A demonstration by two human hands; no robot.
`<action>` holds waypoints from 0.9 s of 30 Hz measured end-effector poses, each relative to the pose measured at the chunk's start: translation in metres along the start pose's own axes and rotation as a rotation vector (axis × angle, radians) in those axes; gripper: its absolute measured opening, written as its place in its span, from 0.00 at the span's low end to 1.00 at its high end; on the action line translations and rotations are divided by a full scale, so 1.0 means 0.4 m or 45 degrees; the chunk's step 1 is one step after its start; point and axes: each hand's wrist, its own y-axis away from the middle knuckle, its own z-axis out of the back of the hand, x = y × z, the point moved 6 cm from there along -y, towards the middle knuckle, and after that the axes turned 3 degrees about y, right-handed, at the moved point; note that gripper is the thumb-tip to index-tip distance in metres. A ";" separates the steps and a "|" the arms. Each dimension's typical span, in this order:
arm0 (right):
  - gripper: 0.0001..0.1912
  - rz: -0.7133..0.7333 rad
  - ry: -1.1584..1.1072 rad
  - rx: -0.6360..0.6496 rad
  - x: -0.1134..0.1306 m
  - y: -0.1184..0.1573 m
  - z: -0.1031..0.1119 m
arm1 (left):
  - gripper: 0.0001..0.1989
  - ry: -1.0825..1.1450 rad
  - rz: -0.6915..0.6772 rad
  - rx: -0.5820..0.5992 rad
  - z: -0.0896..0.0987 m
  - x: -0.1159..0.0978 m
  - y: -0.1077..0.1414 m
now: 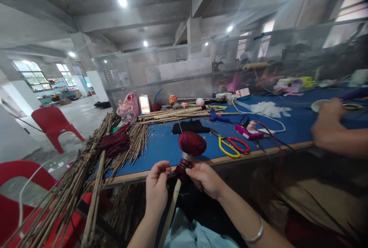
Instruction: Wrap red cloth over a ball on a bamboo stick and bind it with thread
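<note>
A dark red cloth-covered ball (192, 143) tops a pale wooden stick (171, 211), which leans down toward my lap. Below the ball, a silvery band and dark cord circle the neck, and gathered cloth (181, 173) bunches underneath. My right hand (205, 179) is closed round this neck from the right, with thumb in front. To the left, beside the gathered cloth, my left hand (158, 183) has its fingers curled together in a pinch; whatever is between them is too small to make out. A thin wire or thread (179, 121) rises above the ball.
Yellow-and-red-handled scissors (230, 146), black cloth (190, 126), a blue glue gun (220, 116) and a purple box (248, 132) lie on the blue table (161, 140). Bundled sticks (77, 179) crowd the left, with maroon cloth (115, 144). A co-worker's arm (333, 129) reaches in at right.
</note>
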 end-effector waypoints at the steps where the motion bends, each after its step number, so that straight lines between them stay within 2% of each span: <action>1: 0.21 -0.004 -0.012 -0.007 0.002 0.001 -0.002 | 0.08 -0.009 0.023 0.008 0.001 0.002 -0.001; 5: 0.20 -0.008 -0.051 -0.035 0.014 0.004 -0.008 | 0.12 -0.106 0.010 0.061 -0.013 -0.001 0.004; 9: 0.18 0.009 -0.084 -0.074 0.024 -0.004 -0.016 | 0.21 -0.285 -0.102 0.164 -0.057 -0.004 0.028; 11: 0.17 0.022 -0.089 -0.065 0.026 -0.011 -0.022 | 0.21 -0.348 -0.073 0.227 -0.078 0.011 0.040; 16: 0.15 0.207 0.098 -0.026 0.045 -0.013 -0.017 | 0.21 -0.355 0.078 0.204 -0.074 0.062 0.033; 20: 0.14 0.235 0.314 -0.205 0.060 0.004 0.026 | 0.24 -0.216 0.283 0.191 -0.058 0.075 0.022; 23: 0.15 0.216 0.318 -0.213 0.060 0.009 0.036 | 0.26 -0.024 0.494 0.296 -0.067 0.060 0.041; 27: 0.15 0.170 0.132 -0.118 0.041 -0.011 0.025 | 0.24 0.255 0.776 0.556 -0.092 0.034 0.077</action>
